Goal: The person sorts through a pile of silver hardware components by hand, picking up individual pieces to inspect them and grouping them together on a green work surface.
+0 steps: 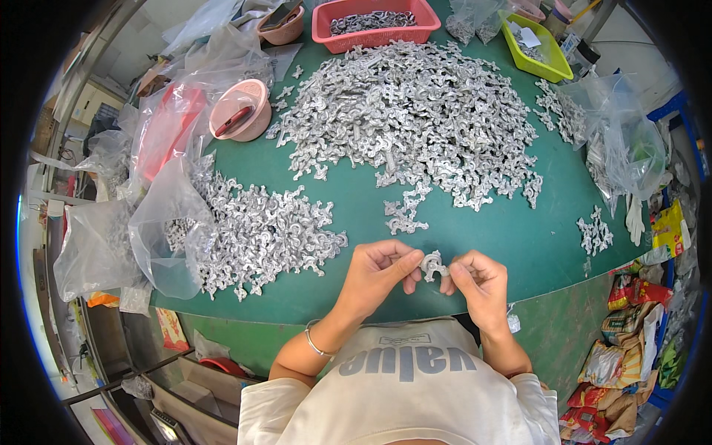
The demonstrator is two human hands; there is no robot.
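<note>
My left hand [380,273] pinches a small silver-grey metal casting [432,261] between thumb and forefinger, just over the table's near edge. The casting is curved, with short arms sticking out. From the other side, my right hand [480,280] is closed, its thumb and fingertips gripping the casting's right arm. A few similar castings [404,213] lie on the green table just beyond my hands. Farther back rises a large heap of the same castings [415,111]. A second, flatter pile [263,233] spreads to the left of my left hand.
Along the left stand clear plastic bags [167,222] and a pink bowl [241,111] holding a red-handled tool. At the back are a red basket [326,37] of parts and a yellow-green basket [560,70]. A small cluster of castings [595,233] and bags [630,148] lie right.
</note>
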